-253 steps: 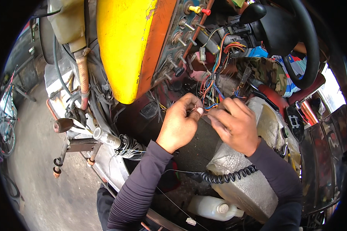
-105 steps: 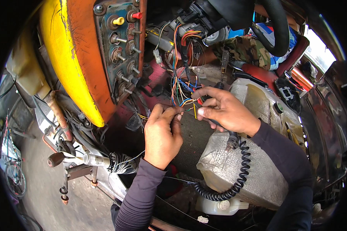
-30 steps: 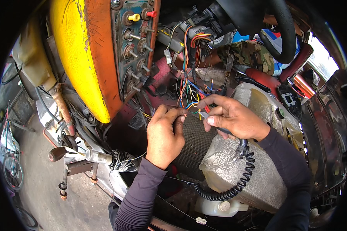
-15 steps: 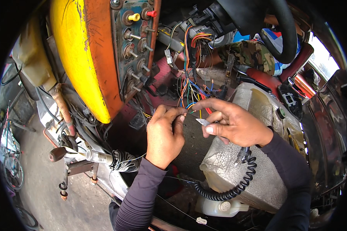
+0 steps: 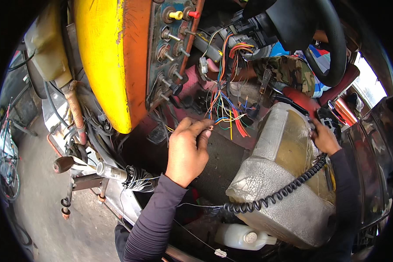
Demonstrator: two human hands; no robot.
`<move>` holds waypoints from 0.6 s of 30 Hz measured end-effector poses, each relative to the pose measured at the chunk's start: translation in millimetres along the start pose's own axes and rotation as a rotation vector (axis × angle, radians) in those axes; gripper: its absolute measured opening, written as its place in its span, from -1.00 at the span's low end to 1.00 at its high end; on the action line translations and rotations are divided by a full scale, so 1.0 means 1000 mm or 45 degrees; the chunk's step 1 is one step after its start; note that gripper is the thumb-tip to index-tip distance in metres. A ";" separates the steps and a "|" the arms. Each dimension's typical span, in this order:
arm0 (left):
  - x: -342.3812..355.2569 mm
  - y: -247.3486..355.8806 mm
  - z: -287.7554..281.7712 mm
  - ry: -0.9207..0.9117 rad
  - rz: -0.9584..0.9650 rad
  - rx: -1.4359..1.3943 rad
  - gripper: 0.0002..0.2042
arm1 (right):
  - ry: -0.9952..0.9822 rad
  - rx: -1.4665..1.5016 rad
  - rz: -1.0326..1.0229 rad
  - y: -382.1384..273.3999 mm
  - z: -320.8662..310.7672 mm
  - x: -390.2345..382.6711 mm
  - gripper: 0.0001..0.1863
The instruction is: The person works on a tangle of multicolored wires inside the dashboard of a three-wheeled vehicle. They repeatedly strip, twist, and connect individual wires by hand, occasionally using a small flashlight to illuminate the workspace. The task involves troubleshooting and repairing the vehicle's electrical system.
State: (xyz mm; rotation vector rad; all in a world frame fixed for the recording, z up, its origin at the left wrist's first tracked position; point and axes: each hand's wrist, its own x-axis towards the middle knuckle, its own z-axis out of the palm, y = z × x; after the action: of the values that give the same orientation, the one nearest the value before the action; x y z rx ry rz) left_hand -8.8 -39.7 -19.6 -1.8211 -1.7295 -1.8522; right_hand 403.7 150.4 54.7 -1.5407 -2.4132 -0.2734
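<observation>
One bare left hand (image 5: 188, 148), left of a cracked silver box-shaped cover (image 5: 266, 179), pinches a copper wire end (image 5: 211, 128) between narrowed fingers. Loose multicoloured wires (image 5: 239, 126) fan near the cover's upper left; the right hand (image 5: 325, 137) hovers at its right, hold unclear.

We see thin red, blue, yellow and white plastic-coated wires (image 5: 225, 118), a curved yellow-and-orange panel (image 5: 111, 65) at left, camouflage-patterned green-brown fabric (image 5: 288, 73) far right.

Whether the right hand (image 5: 325, 137) holds anything is unclear; the steering wheel (image 5: 339, 43) is cropped
</observation>
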 end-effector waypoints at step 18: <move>0.010 -0.014 -0.005 -0.011 -0.491 -0.459 -0.85 | 0.110 0.382 -0.842 -0.197 -0.032 0.010 -0.87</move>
State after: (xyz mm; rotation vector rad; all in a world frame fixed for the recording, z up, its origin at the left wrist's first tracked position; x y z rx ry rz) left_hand -24.7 -30.7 -20.3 -1.6844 -1.9695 -2.4456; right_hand 224.4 67.3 84.7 -0.5676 -2.6652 -0.0875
